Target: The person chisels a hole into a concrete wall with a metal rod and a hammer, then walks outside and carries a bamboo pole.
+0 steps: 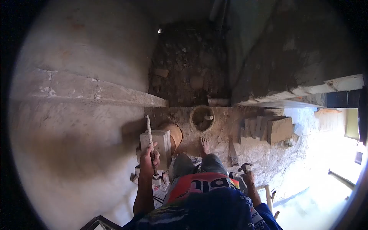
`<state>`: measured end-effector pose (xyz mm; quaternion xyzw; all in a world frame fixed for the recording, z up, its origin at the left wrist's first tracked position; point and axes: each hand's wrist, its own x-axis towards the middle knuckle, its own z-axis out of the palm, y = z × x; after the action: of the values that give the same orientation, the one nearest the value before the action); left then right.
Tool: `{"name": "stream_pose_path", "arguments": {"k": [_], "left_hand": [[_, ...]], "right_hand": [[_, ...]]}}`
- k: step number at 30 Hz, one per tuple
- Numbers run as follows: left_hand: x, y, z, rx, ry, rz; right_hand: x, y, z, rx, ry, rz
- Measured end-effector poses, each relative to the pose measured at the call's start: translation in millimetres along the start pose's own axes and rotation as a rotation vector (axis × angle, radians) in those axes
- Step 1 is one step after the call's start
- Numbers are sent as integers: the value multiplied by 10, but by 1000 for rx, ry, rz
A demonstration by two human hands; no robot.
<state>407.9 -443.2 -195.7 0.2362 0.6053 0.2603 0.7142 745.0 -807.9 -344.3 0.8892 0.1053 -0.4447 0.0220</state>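
Observation:
My left hand [149, 155] is closed around a long thin bar [149, 128], pale along its upper length and dark at the lower end. The bar points away from me, nearly upright in view. Behind that hand stands a pale block [165, 147] on a stack, with an orange-brown round container [176, 138] beside it. On the right, my right hand [248, 178] grips a claw hammer [245, 167], its head just above the fist. Most of the hammer's handle is hidden by the hand and arm.
A round bucket [201, 119] with a pale object inside stands ahead of my feet. Several blocks [280, 130] are lined up on the right. A flat strip [233, 151] lies on the dusty floor. A plastered wall [73, 153] rises at left, and rubble [188, 65] covers the ground beyond.

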Motion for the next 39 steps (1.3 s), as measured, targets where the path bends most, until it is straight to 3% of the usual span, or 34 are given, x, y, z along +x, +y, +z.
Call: {"name": "stream_pose_path", "arguments": {"k": [2,4,8,15,20,28,34,39], "left_hand": [[97,2,2,-44,-16,-31],[162,34,2,-89,-56,2],[250,298,131,-96,-56,42],[803,819,103,-136,-135,244],[1457,1295,208,-163,-142,212],[1906,2143,474,-97,-132,75],[2256,2162,203,-179,-80,137],[2261,2174,181,-67,-101,167]], "right_hand": [[317,278,323,-13,52,-85],[153,-130,85,27,5,-43],[167,-527,-128,-3,-4,-204],[344,-864,-156,-19,181,-107],[359,-1523,-320,78,224,-31],[857,-2479,-302,-82,402,-315],[949,-3260,-583,-137,481,-372],[1105,-3687,-829,-268,522,-453]]}}
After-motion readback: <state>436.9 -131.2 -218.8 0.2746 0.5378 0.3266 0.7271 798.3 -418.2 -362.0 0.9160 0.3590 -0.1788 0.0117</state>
